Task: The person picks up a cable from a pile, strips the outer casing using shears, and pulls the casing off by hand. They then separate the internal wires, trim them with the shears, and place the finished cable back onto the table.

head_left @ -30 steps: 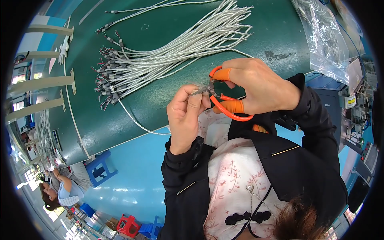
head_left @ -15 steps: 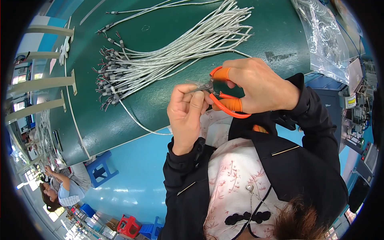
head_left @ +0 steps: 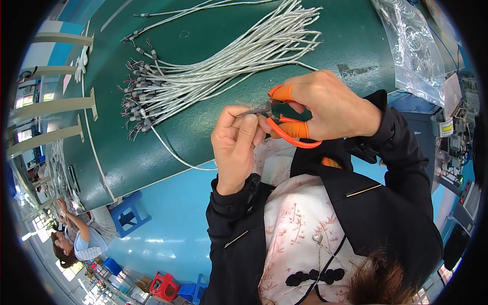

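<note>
My right hand (head_left: 330, 104) grips a pair of small scissors (head_left: 292, 139) with orange handles. Orange covers wrap some of its fingers. The dark blades reach leftward over the fingertips of my left hand (head_left: 236, 145), which are closed in a pinch. What they pinch is hidden by the fingers and blades; a few fine pale strands show just above. One white braided cable (head_left: 175, 156) runs from the heap and passes out of sight behind my left hand. Beyond both hands lies a large bundle of such cables (head_left: 218, 68), their grey-sleeved ends with thin wires toward the left.
The green table (head_left: 168, 178) has its near edge just in front of me. A clear plastic bag (head_left: 412, 56) lies at the far right. Beige brackets (head_left: 51, 105) line the left side. A person (head_left: 84, 236) sits at lower left near a blue stool (head_left: 128, 214).
The scissors have tilted and shifted slightly, and more of the blades shows over my left fingertips. Both hands stay nearly in place. The other person's hand has moved a little.
</note>
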{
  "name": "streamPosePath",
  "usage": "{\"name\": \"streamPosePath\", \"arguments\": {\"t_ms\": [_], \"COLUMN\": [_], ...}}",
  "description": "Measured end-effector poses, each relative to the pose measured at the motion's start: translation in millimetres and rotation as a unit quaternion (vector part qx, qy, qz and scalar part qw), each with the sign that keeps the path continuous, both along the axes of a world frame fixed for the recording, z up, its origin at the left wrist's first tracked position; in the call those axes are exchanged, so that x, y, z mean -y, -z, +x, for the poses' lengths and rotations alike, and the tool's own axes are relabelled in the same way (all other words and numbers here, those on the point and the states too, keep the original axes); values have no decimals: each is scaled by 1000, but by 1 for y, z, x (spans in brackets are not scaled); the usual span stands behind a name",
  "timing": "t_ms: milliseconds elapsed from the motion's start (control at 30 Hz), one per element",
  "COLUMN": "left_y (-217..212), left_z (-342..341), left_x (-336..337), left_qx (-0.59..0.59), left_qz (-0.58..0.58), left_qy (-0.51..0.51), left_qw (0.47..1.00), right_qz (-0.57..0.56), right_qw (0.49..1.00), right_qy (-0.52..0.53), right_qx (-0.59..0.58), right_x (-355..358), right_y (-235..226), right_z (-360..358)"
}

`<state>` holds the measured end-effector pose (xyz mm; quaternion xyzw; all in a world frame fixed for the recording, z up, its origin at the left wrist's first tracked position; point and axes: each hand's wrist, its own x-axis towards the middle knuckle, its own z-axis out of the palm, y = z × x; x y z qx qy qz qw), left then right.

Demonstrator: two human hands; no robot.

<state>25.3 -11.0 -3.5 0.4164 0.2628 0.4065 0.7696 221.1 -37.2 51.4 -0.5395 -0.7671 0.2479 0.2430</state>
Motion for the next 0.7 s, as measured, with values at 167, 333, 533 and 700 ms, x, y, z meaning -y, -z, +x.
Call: {"name": "streamPosePath", "arguments": {"t_ms": [167,333,533,700], "left_y": [-4,-4,-3,-9], "left_z": [0,-1,-4,-6], "left_x": [0,0,-2,-3], "left_qx": [-2,-13,-4,-15], "left_qz": [-5,-4,-17,-19], "left_qy": [-2,8,28,56], "left_qw": [1000,1000,999,998], "right_qz": [84,29,-11,57], "right_qw": [996,999,1000,998], "right_qy": [2,-3,-9,-5], "right_qx": [-36,-23,-2,-36], "right_x": [-3,-2,0,-1], "right_y": [9,3,-3,7], "right_z": [-1,1,2,1]}}
